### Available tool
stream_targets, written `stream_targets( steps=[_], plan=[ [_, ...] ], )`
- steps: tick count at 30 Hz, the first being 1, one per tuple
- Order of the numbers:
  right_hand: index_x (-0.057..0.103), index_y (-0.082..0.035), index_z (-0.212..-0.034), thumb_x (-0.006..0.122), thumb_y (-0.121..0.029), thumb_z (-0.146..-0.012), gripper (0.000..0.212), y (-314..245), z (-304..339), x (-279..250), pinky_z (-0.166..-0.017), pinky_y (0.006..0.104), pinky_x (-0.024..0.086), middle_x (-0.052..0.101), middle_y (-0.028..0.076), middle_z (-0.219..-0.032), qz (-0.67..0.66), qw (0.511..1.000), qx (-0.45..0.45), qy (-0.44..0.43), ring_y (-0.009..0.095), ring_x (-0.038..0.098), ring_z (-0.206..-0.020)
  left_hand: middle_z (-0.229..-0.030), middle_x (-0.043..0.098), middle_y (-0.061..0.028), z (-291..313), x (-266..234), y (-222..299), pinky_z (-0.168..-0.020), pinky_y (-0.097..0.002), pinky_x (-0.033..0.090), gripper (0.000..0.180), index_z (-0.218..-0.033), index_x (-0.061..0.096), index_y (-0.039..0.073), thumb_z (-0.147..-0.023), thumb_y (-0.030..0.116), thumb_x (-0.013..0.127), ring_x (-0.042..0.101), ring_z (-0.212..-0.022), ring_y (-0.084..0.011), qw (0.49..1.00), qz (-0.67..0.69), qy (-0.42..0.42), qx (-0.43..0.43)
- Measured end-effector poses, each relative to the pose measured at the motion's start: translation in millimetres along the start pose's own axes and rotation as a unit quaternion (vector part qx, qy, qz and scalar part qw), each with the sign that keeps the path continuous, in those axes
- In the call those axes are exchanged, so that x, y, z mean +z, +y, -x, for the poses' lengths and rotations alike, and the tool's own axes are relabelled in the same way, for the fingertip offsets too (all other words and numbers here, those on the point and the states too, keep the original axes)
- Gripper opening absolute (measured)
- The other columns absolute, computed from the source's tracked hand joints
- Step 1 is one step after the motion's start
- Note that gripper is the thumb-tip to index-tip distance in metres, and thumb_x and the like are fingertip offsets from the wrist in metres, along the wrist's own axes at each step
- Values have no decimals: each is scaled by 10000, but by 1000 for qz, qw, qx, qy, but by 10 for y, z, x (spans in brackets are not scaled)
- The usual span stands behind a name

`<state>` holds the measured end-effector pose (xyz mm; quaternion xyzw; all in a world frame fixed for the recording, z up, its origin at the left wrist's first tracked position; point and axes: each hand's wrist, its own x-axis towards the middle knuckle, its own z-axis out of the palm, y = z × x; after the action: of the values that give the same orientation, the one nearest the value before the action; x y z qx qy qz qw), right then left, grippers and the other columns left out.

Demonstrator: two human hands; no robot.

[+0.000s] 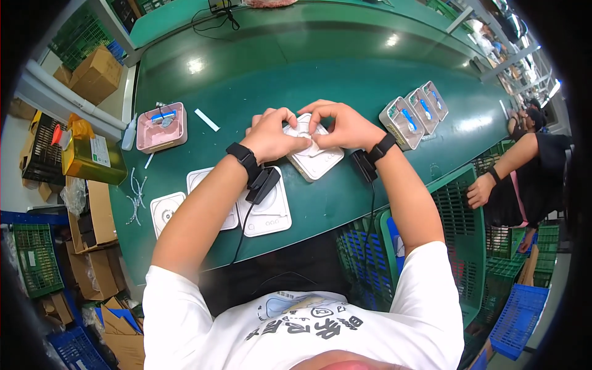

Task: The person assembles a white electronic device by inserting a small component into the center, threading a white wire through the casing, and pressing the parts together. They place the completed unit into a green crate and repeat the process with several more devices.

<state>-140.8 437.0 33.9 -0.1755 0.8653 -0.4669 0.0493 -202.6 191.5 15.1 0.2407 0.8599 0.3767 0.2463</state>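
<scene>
On our left we see 1 olive metal can (pixel 79 161) with a red cap (pixel 60 136), just beside a black crate (pixel 44 147). Farther off we spot a cardboard box (pixel 97 77) and black cable (pixel 229 20). On our right, 1 person (pixel 547 179) in dark clothing is near a green crate (pixel 459 213) and 1 blue basket (pixel 520 319).
</scene>
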Motion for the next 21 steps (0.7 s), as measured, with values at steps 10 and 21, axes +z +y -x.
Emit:
stream_targets(
  steps=[10, 21],
  plan=[
    [785, -71, -958, 867, -137, -815, 178, 47, -5, -56, -954, 348, 573, 712, 135, -1471, -21, 999, 10, -41, 202, 696, -1221, -1439, 620, -150, 73, 40, 103, -1213, -490, 392, 621, -1068, 670, 180, -707, 584, 973, 499, -1425, -385, 999, -1, 41, -26],
    [700, -57, -890, 879, -257, -840, 273, -124, 106, 62, -709, 318, 527, 678, 38, -854, 64, 988, 134, 31, 149, 624, -775, -1353, 724, -157, 98, -253, -129, -1106, -490, 553, 256, -1118, 834, 153, -901, 285, 862, 668, -1292, -384, 968, -1, 68, 243]
  ],
)
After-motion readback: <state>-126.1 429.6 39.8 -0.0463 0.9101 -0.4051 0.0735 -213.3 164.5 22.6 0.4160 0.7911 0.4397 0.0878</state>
